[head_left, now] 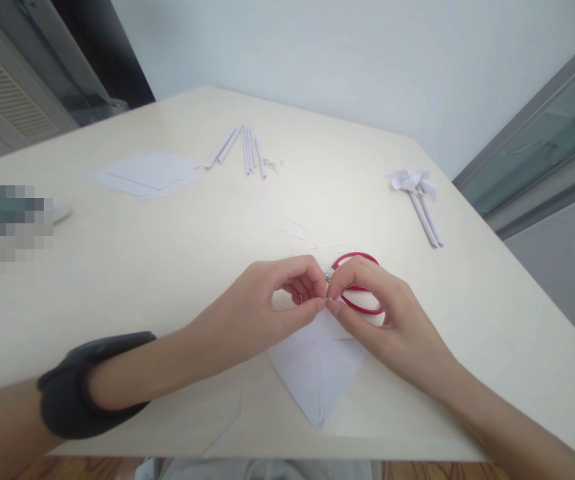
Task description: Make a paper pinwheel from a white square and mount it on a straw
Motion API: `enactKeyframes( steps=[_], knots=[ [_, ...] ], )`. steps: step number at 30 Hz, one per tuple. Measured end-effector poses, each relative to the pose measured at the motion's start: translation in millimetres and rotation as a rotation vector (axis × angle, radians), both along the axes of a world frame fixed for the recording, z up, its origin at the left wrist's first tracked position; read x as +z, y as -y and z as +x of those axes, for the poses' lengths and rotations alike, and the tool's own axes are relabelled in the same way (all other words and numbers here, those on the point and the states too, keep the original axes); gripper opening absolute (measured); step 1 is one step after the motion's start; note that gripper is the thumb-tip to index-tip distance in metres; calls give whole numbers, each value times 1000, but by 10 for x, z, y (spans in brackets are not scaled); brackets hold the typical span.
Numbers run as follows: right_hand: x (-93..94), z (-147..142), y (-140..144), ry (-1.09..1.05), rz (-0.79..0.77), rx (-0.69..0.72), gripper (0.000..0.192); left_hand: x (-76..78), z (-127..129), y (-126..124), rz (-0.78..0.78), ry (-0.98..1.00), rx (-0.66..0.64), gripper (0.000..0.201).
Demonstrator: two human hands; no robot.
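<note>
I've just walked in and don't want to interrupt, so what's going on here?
A person is at a table, bringing the fingertips of the left hand and right hand together at the far corner of a white paper sheet. Anything pinched there is too small to make out. Red-handled scissors lie just beyond the right hand. Farther back are stacked sheets, rolled paper sticks and, to the right, paper pinwheel shapes on rolled stems.

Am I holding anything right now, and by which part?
Your left hand and right hand pinch at the far corner of the white paper; whether on that corner or something tiny above it can't be told.
</note>
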State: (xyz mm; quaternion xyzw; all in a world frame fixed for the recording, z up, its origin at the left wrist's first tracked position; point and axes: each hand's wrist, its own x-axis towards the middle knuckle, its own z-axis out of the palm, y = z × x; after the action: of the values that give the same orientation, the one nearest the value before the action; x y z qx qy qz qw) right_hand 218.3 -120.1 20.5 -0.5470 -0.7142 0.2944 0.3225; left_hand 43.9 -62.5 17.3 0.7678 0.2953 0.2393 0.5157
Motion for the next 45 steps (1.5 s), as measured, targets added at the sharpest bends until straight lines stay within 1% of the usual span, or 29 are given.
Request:
enactKeyframes(
  steps=[14, 16, 20, 27, 31, 37, 40, 45],
  knots=[
    [11, 15, 8, -3, 34, -6, 11, 5, -2, 14, 6, -8, 12, 8],
    [12, 22, 7, -9, 17, 3, 12, 8, 1, 13, 22, -2, 13, 9],
    [13, 30, -14, -45, -81, -6, 16, 43, 8, 14, 57, -31, 12, 10],
    [11, 43, -40, -126, -153, 29, 11, 109, 20, 26, 90, -83, 30, 12],
    [5, 52, -35, -103, -118, 21, 12, 91, 31, 15, 83, -91, 33, 13],
    [-13, 49, -54, -72, -66, 2, 14, 55, 4, 2, 89, -50, 34, 12],
    [-11, 48, -60, -60, -35, -13, 12, 57, -13, -7, 68, -60, 26, 11],
    [2, 56, -37, -26, 46, 4, 11, 58, -10, -17, 22, -39, 19, 5]
  ],
)
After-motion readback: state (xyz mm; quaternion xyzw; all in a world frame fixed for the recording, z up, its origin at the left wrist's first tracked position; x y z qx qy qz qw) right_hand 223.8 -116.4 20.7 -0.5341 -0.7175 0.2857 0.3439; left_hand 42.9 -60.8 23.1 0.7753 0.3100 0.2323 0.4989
